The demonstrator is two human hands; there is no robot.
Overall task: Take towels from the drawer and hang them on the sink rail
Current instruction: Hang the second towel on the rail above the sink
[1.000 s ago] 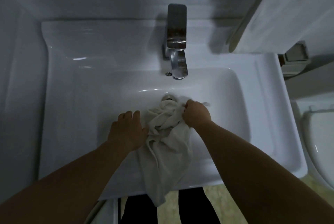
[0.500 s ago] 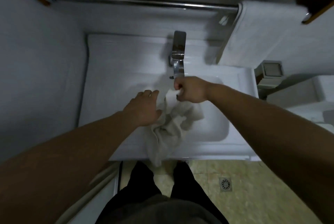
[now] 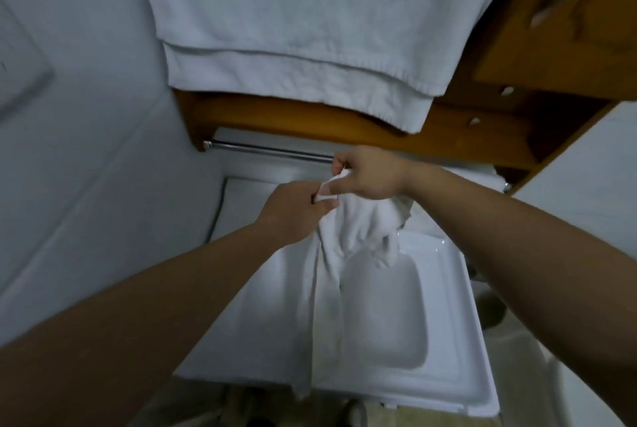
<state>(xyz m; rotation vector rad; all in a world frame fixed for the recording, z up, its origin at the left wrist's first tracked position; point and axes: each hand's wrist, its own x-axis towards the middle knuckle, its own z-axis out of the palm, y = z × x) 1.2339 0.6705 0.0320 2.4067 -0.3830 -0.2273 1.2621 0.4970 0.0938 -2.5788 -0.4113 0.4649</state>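
Note:
A white towel (image 3: pixel 331 275) hangs crumpled from both my hands over the white sink (image 3: pixel 444 316). My left hand (image 3: pixel 293 213) pinches its top edge at one corner. My right hand (image 3: pixel 368 173) grips the same edge just to the right and a little higher. Both hands are raised close in front of the chrome sink rail (image 3: pixel 269 151), which runs under a wooden shelf (image 3: pixel 310 120). The towel's lower end drops past the sink's front edge. No drawer is in view.
A large folded white towel (image 3: pixel 310 20) hangs down from above the wooden shelf, over the rail. A grey wall (image 3: pixel 86 116) closes in on the left. Wooden cabinet parts (image 3: pixel 551 30) stand at upper right. Floor tiles show below the sink.
Both hands have lifted the towel out of the basin up towards the rail. My left hand, open beside the towel before, now pinches its edge. My view has tilted upward.

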